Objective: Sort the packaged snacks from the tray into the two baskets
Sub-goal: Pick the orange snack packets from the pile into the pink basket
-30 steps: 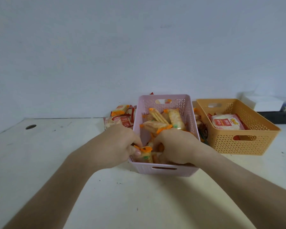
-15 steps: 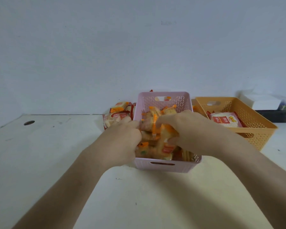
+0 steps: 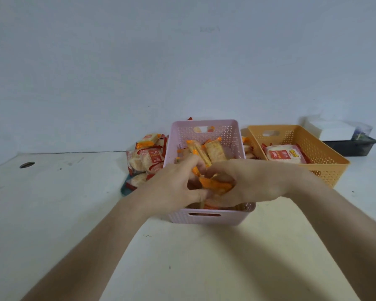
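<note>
The hands have dropped lower and closer since half a second ago, now meeting over the near half of the pink perforated plastic basket (image 3: 204,218). The left hand (image 3: 172,187) and right hand (image 3: 254,181) both curl tightly round the orange-and-clear plastic snack packets (image 3: 215,184) between them; more lie at the basket's far end. Beside it, the orange perforated plastic basket (image 3: 326,153) holds a red-and-white snack packet (image 3: 284,154). Left, more packets are heaped on the teal tray (image 3: 124,190).

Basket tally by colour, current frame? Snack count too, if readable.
Pink basket: 1
Orange basket: 1
Total baskets: 2
Snack packets: heaped and partly hidden, so no reliable count
</note>
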